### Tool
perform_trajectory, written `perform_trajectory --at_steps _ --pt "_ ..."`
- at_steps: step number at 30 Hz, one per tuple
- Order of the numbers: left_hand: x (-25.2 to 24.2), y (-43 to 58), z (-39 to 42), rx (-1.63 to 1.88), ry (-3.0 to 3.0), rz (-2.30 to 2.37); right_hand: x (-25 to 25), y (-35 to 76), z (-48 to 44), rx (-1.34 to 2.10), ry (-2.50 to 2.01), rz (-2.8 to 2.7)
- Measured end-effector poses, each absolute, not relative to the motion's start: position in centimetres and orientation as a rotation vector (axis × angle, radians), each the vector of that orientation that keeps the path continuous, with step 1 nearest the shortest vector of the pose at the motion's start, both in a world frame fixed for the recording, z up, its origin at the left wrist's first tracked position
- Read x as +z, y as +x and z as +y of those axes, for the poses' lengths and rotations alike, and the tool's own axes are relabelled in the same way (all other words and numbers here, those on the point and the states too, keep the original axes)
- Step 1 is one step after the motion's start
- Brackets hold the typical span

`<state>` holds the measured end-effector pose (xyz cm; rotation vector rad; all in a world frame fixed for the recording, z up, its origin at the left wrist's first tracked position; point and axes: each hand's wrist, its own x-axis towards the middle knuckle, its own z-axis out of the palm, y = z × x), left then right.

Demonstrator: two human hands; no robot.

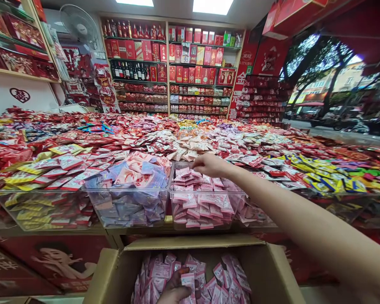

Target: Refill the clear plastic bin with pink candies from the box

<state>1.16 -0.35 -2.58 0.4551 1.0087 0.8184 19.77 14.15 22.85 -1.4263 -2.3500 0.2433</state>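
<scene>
Head view of a sweet shop display. At 6 o'clock an open cardboard box (114, 270) stands below the tabletop (139, 231), partly filled with pink packets (223, 278). The left hand (174, 290) lies inside the box, palm down, its fingers (181, 275) curled shut around a few of these packets, one of which shows between thumb and fingers. The right hand (209, 164) is stretched out from 4 o'clock to the centre, over the far rim of a clear bin (170, 190) heaped with matching packets (205, 200). Its fingers are bent downward onto the heap; whether they hold anything cannot be told.

Just beside the clear bin, at 9 o'clock from it, a second bin (129, 211) holds blue and pink packets, and further toward 9 o'clock a third bin (44, 211) holds yellow and red ones. Beyond the bins, loose wrapped sweets (183, 135) cover the tabletop toward 12 o'clock. Wall shelves (167, 63) of red boxes and bottles stand at 12 o'clock, a fan (77, 23) at 11 o'clock, and a street with trees (332, 84) at 2 o'clock.
</scene>
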Motion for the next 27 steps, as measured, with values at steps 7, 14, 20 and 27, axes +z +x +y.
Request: perform_trajectory --at_steps 7,14,20,27 --pt "-1.3 1.4 0.1 0.936 0.261 0.805 21.4 19.6 3.3 0.035 -0.997 -2.082" --pt "-0.1 2.0 -0.3 1.107 0.246 0.801 5.5 15.9 -6.0 0.87 -1.435 -1.893" --pt "1.1 2.4 -0.9 1.07 0.234 0.815 1.0 15.2 -5.1 1.117 -1.483 -1.513" --pt "2.2 1.7 0.0 1.102 0.186 0.811 1.0 15.6 -5.1 1.542 -1.251 -0.985"
